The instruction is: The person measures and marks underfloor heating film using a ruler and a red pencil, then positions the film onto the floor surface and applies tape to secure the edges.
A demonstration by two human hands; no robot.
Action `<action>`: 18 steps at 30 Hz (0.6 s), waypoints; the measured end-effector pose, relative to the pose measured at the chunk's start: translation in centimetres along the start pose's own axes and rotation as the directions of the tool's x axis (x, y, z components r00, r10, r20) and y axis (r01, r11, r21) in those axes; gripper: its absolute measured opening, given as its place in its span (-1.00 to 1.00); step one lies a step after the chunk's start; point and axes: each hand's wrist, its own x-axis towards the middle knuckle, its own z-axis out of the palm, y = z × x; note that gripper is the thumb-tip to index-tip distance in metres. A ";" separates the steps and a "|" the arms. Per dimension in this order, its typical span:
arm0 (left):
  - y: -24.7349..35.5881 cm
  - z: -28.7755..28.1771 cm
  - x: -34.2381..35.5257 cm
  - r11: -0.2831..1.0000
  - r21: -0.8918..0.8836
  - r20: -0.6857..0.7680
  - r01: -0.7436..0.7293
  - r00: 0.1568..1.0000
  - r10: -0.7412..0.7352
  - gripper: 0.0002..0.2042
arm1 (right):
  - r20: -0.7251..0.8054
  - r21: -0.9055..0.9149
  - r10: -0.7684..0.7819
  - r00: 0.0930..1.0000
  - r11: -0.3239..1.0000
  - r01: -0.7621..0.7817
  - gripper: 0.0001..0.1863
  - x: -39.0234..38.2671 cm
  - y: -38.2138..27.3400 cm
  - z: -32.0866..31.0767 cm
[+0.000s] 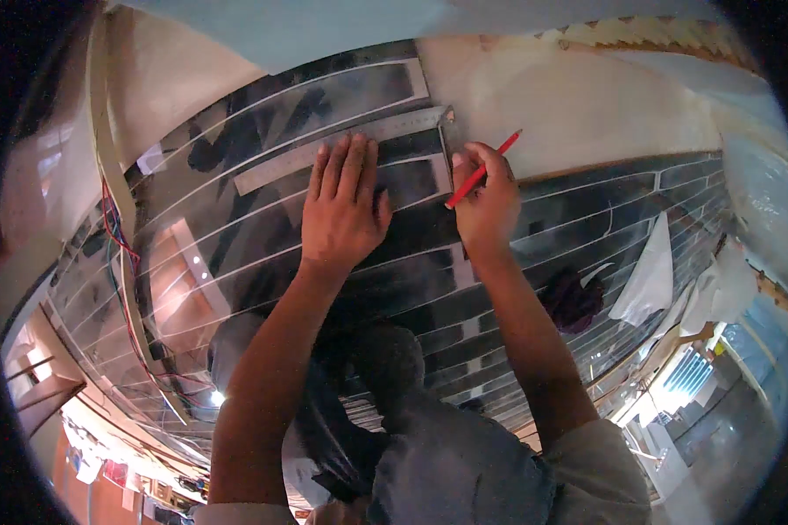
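Observation:
My left hand (343, 210) lies flat with its fingers stretched out, pressing on the long metal blade of a square (276, 166). That blade runs from left to right across a dark glossy surface (534, 249) striped with pale lines. At the blade's right end, the square's short leg (447, 144) points back toward me, beside my right hand (488, 214). A red pencil (469, 185) is gripped in my right fingers, its lower end near the striped surface. Whether those fingers also touch the short leg, I cannot tell.
A smooth beige panel (578, 109) borders the striped surface at the far right. Toward the right lie a crumpled dark cloth (573, 300) and a white sheet (646, 278). On the left, red and blue wires (114, 219) run along a pale strip (105, 131). My bent legs are below.

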 end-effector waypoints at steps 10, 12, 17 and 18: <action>-0.3 0.6 -0.5 0.999 -0.018 -0.015 0.052 0.999 -0.052 -0.41 | 0.386 0.504 -0.026 0.922 0.843 -0.187 -0.77 9.0 -2.0 -3.4; -0.2 0.3 -0.5 0.998 0.000 0.002 0.058 0.998 -0.058 -0.42 | 0.483 0.398 -0.027 0.875 0.897 -0.192 -0.73 10.6 -2.2 -1.9; -0.3 0.6 -0.5 0.999 -0.006 -0.049 0.046 0.998 -0.046 -0.44 | 0.595 0.337 -0.028 0.803 0.916 -0.217 -0.71 11.5 -4.4 -0.7; -0.4 0.5 -0.5 0.999 -0.002 -0.068 0.041 0.997 -0.041 -0.44 | 0.605 0.340 -0.098 0.790 0.929 -0.145 -0.70 11.0 -5.1 0.2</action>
